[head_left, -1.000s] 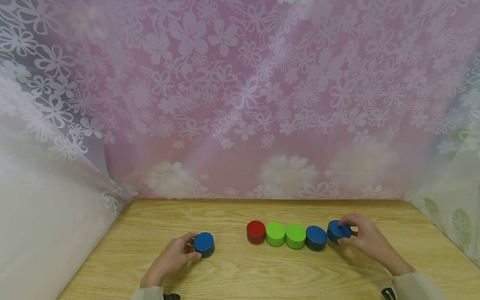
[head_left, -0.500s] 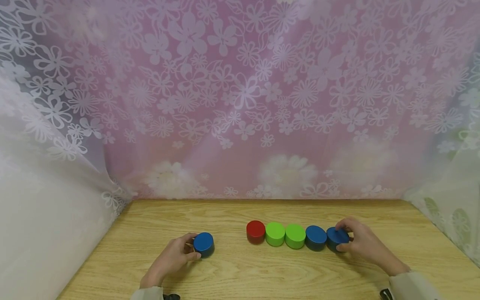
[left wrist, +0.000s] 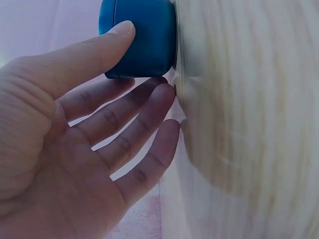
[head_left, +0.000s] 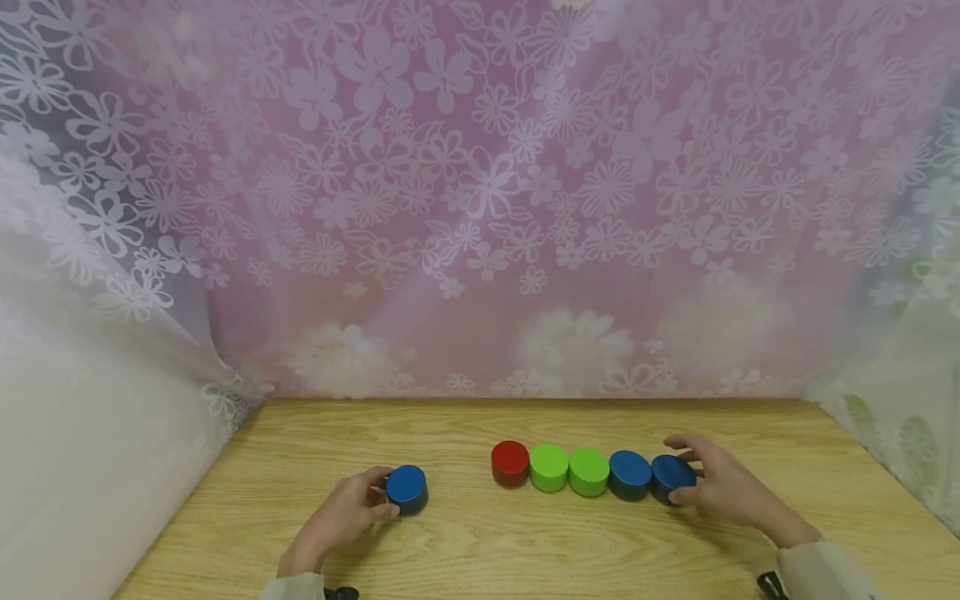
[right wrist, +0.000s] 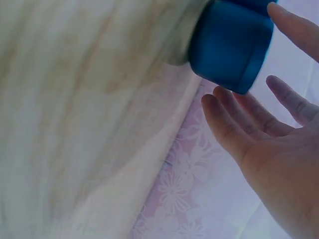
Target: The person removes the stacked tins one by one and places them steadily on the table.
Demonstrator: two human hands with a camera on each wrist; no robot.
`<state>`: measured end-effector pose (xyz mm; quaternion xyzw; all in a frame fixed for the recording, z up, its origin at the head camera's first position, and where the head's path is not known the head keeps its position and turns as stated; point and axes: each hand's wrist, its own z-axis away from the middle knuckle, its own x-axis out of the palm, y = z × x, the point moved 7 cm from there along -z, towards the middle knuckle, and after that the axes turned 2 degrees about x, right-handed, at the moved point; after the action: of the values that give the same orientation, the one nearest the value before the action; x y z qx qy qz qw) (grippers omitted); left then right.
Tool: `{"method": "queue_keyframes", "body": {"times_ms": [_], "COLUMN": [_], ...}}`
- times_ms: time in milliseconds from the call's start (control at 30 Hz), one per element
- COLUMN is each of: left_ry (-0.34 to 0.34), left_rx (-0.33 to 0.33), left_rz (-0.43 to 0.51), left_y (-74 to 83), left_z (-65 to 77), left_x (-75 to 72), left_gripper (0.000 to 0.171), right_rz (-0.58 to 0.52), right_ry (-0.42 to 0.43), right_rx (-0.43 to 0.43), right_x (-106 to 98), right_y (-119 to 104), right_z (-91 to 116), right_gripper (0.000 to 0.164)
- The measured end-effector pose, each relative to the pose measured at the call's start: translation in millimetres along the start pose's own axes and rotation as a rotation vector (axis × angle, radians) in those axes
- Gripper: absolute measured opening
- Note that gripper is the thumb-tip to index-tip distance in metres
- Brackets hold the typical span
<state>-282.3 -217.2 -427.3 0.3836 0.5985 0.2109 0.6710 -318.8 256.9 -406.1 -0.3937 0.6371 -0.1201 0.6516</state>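
Observation:
My left hand point(head_left: 341, 512) holds a blue cylindrical block point(head_left: 407, 492) standing apart on the left of the table. In the left wrist view the thumb lies against that block's side point(left wrist: 149, 45), with fingers behind it. On the right, my right hand point(head_left: 731, 487) is beside another blue block point(head_left: 671, 478), the right end of a row. Its fingers are spread; the thumb is at the block's near edge, the index finger raised off it. The right wrist view shows a gap between several fingers and the block point(right wrist: 232, 47).
Leftward from the end block, the row has a blue block point(head_left: 628, 477), two green blocks point(head_left: 588, 472) and a red block point(head_left: 510, 464), close side by side. They stand on a wooden table point(head_left: 480, 550). A flowered curtain point(head_left: 480, 208) hangs behind and along both sides.
The right hand has brought its blue block leftward against the row's end, then spread its fingers, the index lifting off. The left hand and its block have stayed in place.

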Motion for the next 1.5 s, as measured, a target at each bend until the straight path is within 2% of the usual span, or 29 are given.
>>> {"method": "queue_keyframes", "body": {"times_ms": [267, 433, 767, 1067, 1233, 1500], "left_ry": [0.002, 0.013, 0.012, -0.008, 0.009, 0.04], "left_rx": [0.042, 0.058, 0.118, 0.137, 0.151, 0.159], "left_rz": [-0.001, -0.023, -0.024, -0.001, -0.027, -0.031], "left_y": [6.5, 9.9, 22.4, 36.9, 43.4, 44.6], "left_z": [-1.6, -8.1, -26.7, -43.4, -50.8, -57.2], "left_x": [-1.0, 0.7, 14.3, 29.1, 34.8, 40.7], "left_gripper": [0.05, 0.049, 0.04, 0.037, 0.035, 0.032], "right_rz": [0.011, 0.017, 0.013, 0.009, 0.004, 0.001], "right_ry": [0.09, 0.133, 0.167, 0.188, 0.204, 0.231], "right_rx": [-0.009, -0.021, -0.045, -0.045, -0.037, -0.039], "right_x": [-14.5, -18.5, -19.7, -20.3, -20.5, -21.4], "right_y": [-8.0, -11.6, -15.2, -17.7, -17.7, -18.6], "right_z": [1.7, 1.4, 2.3, 3.9, 4.6, 6.4], "right_gripper": [0.068, 0.063, 0.061, 0.06, 0.06, 0.058]}}
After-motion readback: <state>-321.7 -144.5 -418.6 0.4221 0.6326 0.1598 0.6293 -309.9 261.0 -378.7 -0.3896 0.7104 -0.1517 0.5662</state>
